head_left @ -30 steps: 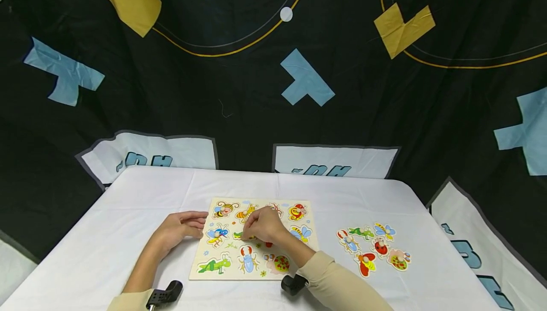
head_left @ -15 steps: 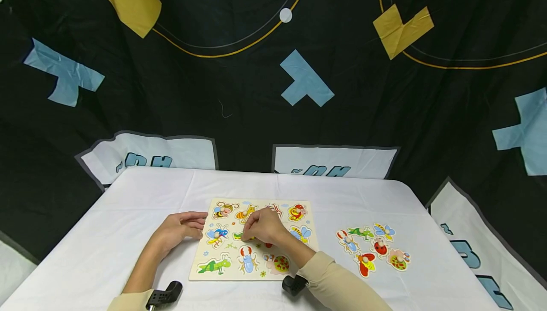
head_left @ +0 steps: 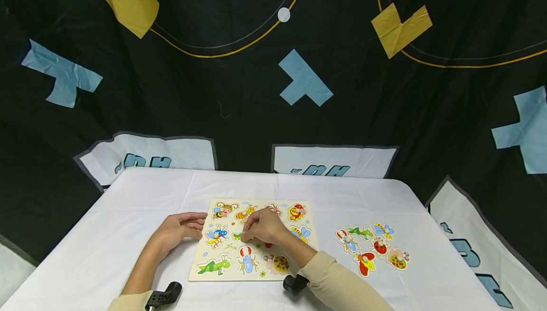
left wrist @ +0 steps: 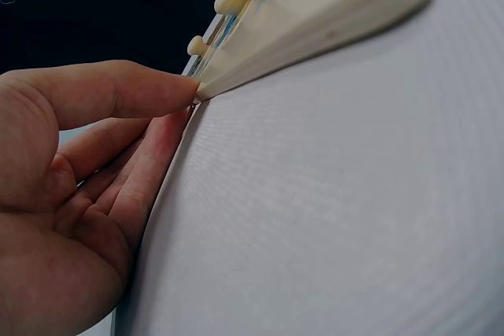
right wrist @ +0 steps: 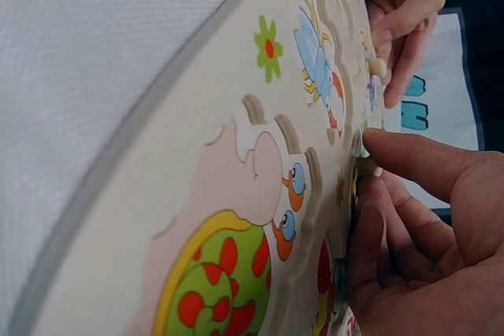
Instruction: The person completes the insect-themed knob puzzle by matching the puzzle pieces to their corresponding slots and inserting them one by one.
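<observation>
A pale wooden insect puzzle board [head_left: 235,277] lies on the white table. My left hand [head_left: 175,232] rests at its left edge, fingers extended; in the left wrist view, a fingertip [left wrist: 185,92] touches the board's edge. Over the middle of the board, my right hand [head_left: 266,226] pinches a green caterpillar puzzle piece [head_left: 237,236], which is mostly covered by the fingers. The right wrist view shows thumb and finger closed about a small wooden knob [right wrist: 367,166]. Bare recesses with a printed beetle [head_left: 248,260] and snail [head_left: 279,264] show along the near side of the board.
Several knobbed pieces lie loose right of the board, among them a beetle [head_left: 347,241], a grasshopper [head_left: 361,232], a dragonfly-like insect [head_left: 384,231], a ladybird [head_left: 380,247], a red butterfly [head_left: 366,264] and a snail [head_left: 398,259]. A black curtain [head_left: 239,126] hangs behind the table.
</observation>
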Available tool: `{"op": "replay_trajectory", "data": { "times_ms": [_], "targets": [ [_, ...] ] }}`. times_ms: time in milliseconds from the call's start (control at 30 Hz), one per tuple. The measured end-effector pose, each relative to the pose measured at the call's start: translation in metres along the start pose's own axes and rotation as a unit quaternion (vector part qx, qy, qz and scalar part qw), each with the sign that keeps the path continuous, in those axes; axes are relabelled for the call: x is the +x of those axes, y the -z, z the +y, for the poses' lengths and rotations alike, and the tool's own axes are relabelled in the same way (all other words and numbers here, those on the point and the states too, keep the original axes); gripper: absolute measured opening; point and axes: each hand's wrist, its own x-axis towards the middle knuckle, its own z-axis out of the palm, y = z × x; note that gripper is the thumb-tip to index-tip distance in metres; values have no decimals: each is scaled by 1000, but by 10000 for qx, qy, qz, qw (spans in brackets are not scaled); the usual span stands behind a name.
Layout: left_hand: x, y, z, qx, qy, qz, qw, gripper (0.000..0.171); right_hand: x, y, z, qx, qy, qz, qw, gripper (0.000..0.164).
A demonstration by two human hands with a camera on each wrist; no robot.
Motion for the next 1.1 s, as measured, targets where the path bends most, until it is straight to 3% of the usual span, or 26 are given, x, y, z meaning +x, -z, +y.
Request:
{"op": "replay_trajectory", "data": {
  "times_ms": [700,867,1100],
  "targets": [
    [2,-1,-2,-109,-17,-19,9999,63,0,22,4,77,-250,-143,9996,14],
    [2,-1,-2,-100,-4,-20,9999,63,-1,32,8,-99,-147,-73,9998,13],
    [1,0,-2,-45,-4,-52,10000,62,-4,45,16,45,53,-51,10000,12]
  ]
}}
